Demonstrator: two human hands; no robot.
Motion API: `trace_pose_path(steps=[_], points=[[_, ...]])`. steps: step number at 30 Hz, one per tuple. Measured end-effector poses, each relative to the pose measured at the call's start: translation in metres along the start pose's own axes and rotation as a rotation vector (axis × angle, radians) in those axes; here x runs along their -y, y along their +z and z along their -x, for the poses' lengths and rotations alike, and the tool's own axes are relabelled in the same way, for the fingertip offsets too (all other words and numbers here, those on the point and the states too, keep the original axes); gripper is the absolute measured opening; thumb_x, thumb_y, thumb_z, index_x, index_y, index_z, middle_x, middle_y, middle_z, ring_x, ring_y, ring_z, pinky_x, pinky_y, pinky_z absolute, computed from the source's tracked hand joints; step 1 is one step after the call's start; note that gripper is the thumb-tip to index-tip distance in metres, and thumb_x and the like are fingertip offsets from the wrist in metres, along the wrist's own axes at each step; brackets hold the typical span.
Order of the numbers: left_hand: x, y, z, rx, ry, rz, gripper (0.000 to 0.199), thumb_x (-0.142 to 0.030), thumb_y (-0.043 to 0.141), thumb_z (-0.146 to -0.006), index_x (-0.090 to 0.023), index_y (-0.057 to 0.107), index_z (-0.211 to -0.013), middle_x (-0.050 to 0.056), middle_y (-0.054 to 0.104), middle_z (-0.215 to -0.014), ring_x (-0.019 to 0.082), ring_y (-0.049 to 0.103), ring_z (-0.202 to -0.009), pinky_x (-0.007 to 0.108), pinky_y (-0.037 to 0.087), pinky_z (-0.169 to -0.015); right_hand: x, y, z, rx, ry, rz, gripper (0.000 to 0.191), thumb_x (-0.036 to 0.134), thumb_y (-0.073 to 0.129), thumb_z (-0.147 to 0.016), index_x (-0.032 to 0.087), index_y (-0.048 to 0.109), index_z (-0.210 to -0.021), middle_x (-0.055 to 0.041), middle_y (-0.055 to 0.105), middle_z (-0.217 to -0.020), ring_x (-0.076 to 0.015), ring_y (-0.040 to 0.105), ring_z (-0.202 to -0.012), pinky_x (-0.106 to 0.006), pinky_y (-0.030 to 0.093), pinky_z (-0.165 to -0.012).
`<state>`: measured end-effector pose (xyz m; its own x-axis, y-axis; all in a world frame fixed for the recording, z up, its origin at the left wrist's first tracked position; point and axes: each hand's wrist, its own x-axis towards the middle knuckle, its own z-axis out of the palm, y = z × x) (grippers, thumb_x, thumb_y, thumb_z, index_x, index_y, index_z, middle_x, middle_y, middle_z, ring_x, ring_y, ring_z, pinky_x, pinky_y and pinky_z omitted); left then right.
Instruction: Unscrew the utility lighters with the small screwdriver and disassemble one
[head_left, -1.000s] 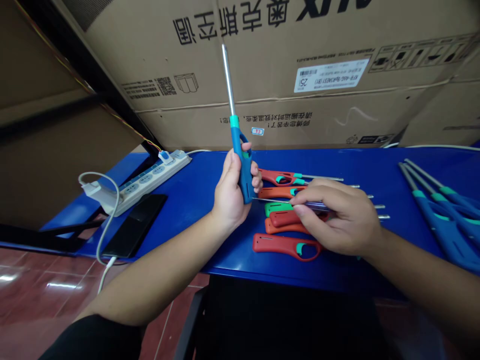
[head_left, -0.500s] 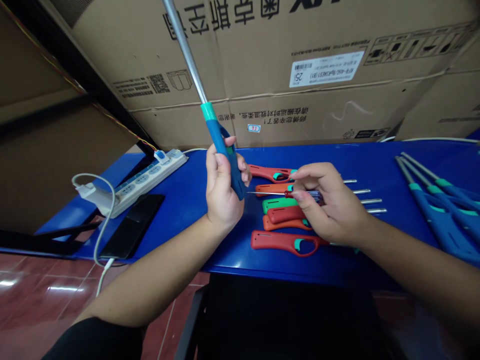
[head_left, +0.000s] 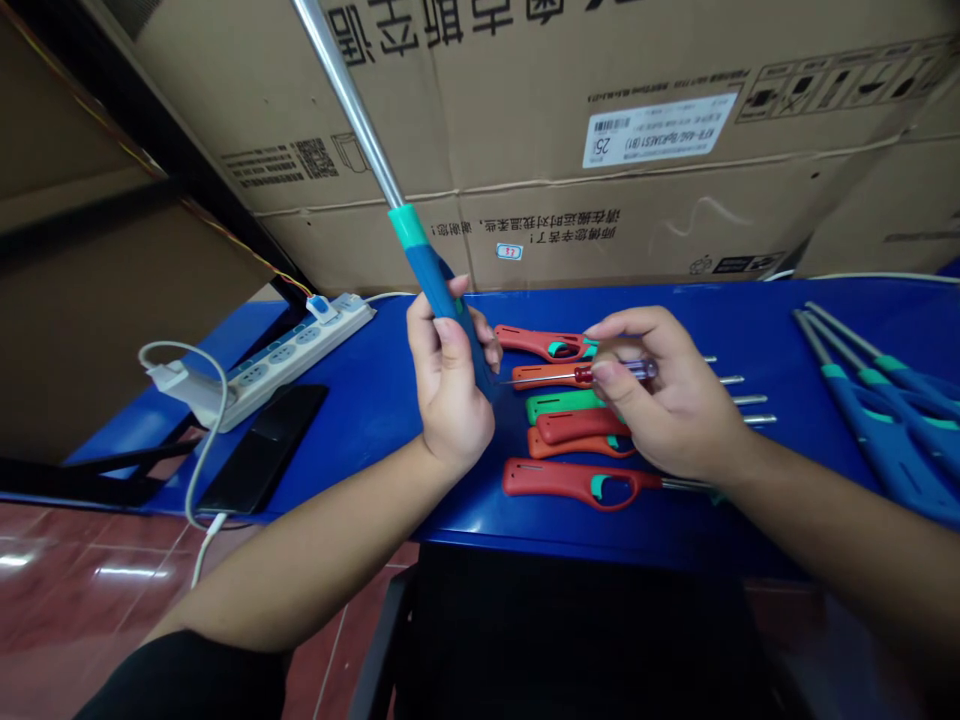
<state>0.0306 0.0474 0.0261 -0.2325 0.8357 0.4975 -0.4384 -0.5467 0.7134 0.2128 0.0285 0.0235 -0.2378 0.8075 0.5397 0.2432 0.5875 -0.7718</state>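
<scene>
My left hand (head_left: 454, 385) is wrapped round the blue handle of a long-necked gas lighter (head_left: 431, 275), its metal tube tilted up and to the left. In my right hand (head_left: 667, 400), thumb and fingers pinch a small screwdriver (head_left: 581, 375) with a red and clear handle. Its thin shaft points left at the handle's lower end; whether the tip touches I cannot tell. Behind and below my right hand lie several lighters in red, orange and green, among them a red lighter (head_left: 551, 480) nearest the front edge. My right hand partly hides them.
More blue lighters (head_left: 877, 420) lie at the right of the blue table (head_left: 375, 420). On the left are a white power strip (head_left: 300, 355) with cables and a black phone (head_left: 262, 450). A large cardboard box (head_left: 525, 180) stands along the back.
The lighter in my left hand has turned slightly, its tube leaning further left. My right hand and the screwdriver have moved slightly up and to the right; the fingers have shifted on its handle.
</scene>
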Motion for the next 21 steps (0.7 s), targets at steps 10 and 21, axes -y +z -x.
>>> trace_pose_path(steps=[10,21], points=[[0.0014,0.0003,-0.0072,-0.047,-0.192,0.062,0.019,-0.041,0.047,-0.101,-0.03,0.061,-0.109,-0.002,0.054,-0.073,0.009,0.048,-0.055,0.019,0.041,-0.053,0.0006,-0.0052,-0.001,0.059,0.042,0.108,0.032,0.03,0.048,-0.1,0.024,0.053,-0.131,0.0034,0.051,-0.062,-0.0139,0.05,-0.049,-0.03,0.047,-0.05],[0.0016,-0.0007,-0.0081,-0.064,-0.275,0.111,0.023,-0.042,0.052,-0.099,-0.029,0.063,-0.115,-0.004,0.056,-0.071,0.006,0.051,-0.052,0.018,0.042,-0.05,0.0029,-0.0088,-0.0011,0.062,-0.026,0.137,0.033,0.026,0.051,-0.097,0.025,0.053,-0.13,0.0007,0.06,-0.077,-0.0135,0.054,-0.059,-0.031,0.05,-0.06]])
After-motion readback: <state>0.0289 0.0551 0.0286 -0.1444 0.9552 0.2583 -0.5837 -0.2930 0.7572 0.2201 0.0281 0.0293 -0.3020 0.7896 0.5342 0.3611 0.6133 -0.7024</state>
